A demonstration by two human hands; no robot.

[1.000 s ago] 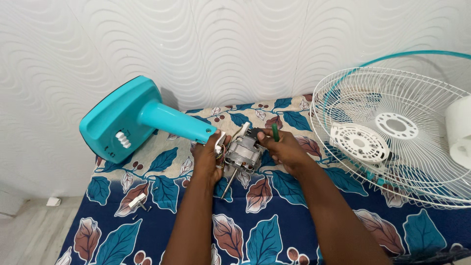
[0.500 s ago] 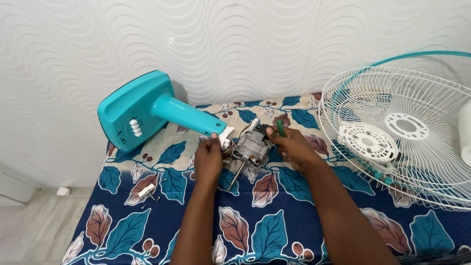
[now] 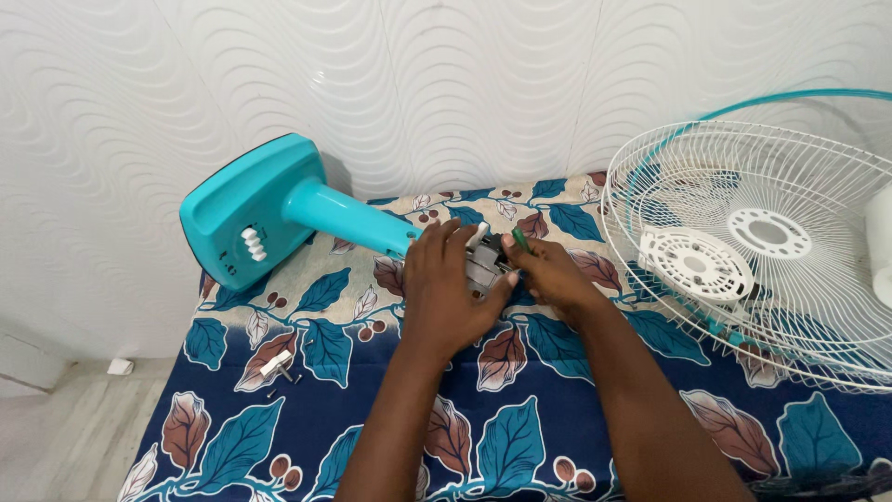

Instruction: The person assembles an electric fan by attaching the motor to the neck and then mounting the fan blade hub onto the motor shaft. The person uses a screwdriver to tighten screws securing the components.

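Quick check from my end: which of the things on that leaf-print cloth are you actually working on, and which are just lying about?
In hand:
left hand over the fan motor
right hand with a green-handled tool
turquoise fan stand

Lying about:
white fan grilles
small white part

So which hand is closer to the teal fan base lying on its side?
Left. The left hand covers the motor at the end of the teal fan base; the right hand sits beyond the motor.
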